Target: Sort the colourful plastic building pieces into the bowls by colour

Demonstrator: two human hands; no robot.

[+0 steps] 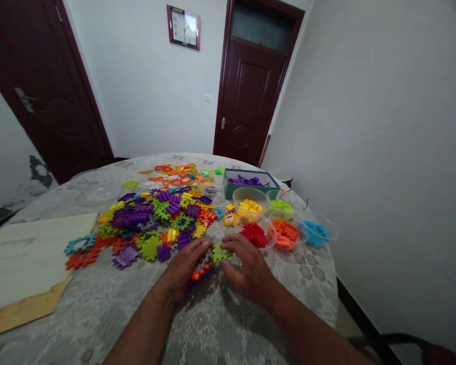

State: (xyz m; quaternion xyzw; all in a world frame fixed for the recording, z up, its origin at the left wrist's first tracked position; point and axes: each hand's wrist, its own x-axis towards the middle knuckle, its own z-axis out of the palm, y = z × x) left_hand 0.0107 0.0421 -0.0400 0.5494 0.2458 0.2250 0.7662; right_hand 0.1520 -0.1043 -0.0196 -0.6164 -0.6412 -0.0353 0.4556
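Observation:
My left hand (182, 268) is closed round a small assembly of plastic building pieces, with orange knobs (200, 271), a grey toothed part and a purple part along its underside. A lime-green toothed piece (221, 252) is pinched between the thumb and fingers of my right hand (249, 263). Its left edge is right beside the grey part; whether the two are joined I cannot tell. Just beyond my hands lies a heap of purple, green, orange and yellow pieces (152, 215). My left palm hides part of the assembly.
To the right stand clear bowls of yellow (250, 209), red (255, 235), orange (286, 230) and blue pieces (315, 233). Behind them is a green box (233, 191) with purple pieces. Cardboard sheets (30, 253) lie at left on the patterned tablecloth (213, 334).

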